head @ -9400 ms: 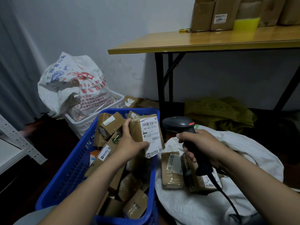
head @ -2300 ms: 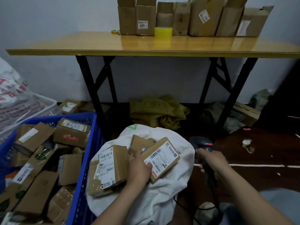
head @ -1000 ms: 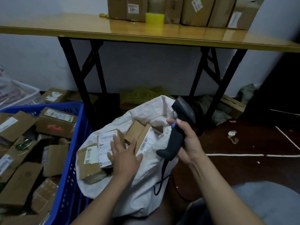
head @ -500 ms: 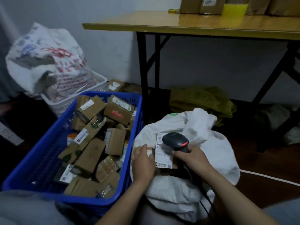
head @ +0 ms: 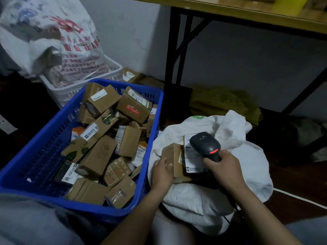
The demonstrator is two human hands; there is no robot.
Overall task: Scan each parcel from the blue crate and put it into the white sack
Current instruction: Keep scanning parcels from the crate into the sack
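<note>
The blue crate (head: 44,138) on the left is full of several taped cardboard parcels (head: 99,156) with labels. To its right lies the white sack (head: 247,165), its mouth open, with a brown parcel (head: 172,156) and a white-labelled parcel (head: 192,163) inside. My left hand (head: 161,174) rests at the sack's mouth, its loosely bent fingers touching the brown parcel's left side. My right hand (head: 226,168) grips the handle of the black scanner (head: 205,144). The scanner's head, with a red light, hangs over the labelled parcel.
Behind the crate a printed white bag (head: 53,41) sits in a white basket (head: 70,92). A black table leg (head: 169,68) stands close behind the crate, under the yellow tabletop (head: 265,16). An olive bag (head: 221,103) lies behind the sack. The scanner cable (head: 228,220) trails down the sack's front.
My left hand has laid parcels into the sack and let them go. The scanner has swung down over the labelled parcel. My view has turned left and closer, bringing the crate in.
</note>
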